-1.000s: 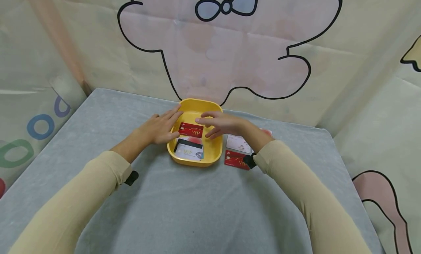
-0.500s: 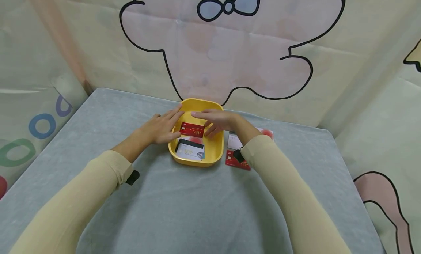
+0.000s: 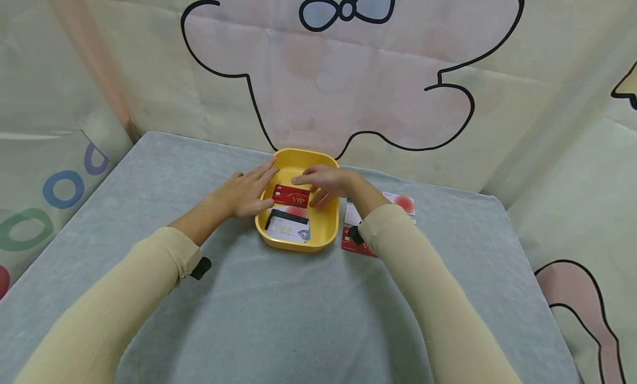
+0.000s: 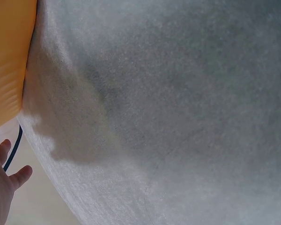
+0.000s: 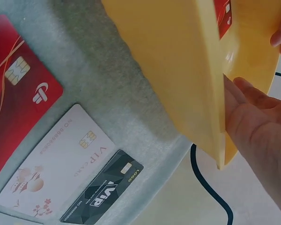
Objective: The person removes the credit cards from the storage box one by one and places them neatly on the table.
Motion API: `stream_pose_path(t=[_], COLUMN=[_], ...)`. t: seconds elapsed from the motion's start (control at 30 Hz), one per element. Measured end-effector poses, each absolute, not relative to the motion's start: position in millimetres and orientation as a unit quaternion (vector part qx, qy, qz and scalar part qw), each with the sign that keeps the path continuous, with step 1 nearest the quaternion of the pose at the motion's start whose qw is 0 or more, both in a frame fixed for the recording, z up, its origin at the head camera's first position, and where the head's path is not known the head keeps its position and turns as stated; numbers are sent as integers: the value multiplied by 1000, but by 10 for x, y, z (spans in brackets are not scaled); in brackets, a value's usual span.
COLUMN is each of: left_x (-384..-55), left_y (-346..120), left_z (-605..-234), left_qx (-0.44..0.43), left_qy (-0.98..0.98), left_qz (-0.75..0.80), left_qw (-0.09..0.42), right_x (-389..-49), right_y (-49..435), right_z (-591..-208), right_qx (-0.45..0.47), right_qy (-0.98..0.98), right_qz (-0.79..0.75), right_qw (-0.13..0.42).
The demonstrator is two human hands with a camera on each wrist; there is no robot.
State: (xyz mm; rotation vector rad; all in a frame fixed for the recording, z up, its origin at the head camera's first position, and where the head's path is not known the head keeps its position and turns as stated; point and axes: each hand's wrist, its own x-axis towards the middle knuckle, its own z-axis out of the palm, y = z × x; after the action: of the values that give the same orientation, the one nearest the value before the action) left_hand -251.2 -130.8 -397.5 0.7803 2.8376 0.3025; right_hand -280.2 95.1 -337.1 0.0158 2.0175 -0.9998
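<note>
A yellow plastic tray (image 3: 323, 232) stands toward the back of the table. Inside it lie a red VIP card (image 3: 291, 196) and, nearer the front, a white card with a black stripe (image 3: 287, 232) overlapping others. My left hand (image 3: 241, 196) rests along the tray's left rim, fingers fairly straight. Over the right side of the tray reaches my right hand (image 3: 328, 182), index finger stretched left and the other fingers hanging loosely by the red card's right end. Nothing shows in its grasp. In the right wrist view, the tray wall partly hides this hand.
Right of the tray lie more cards: a red card (image 5: 23, 79), a white VIP card (image 5: 61, 159) and a black VIP card (image 5: 105, 187). Another white card (image 3: 400, 203) with a red spot lies farther right. A printed cloth backdrop (image 3: 318, 96) hangs behind the table.
My right hand and forearm have shifted slightly left over the tray, uncovering the white card with the red spot. My left hand and the cards in the tray stay put.
</note>
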Motion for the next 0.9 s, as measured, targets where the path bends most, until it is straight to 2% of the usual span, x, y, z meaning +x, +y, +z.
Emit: stream_pose_path(t=[0.9], left_x=[-2506], left_y=[-1311], left_z=[-3977], left_qx=[269], left_qy=[953], left_qz=[103], left_qw=[91], right_x=[-2826], right_y=[859], right_z=[-3440], right_qx=[11], right_qy=[824], right_qz=[-404], right_qw=[397])
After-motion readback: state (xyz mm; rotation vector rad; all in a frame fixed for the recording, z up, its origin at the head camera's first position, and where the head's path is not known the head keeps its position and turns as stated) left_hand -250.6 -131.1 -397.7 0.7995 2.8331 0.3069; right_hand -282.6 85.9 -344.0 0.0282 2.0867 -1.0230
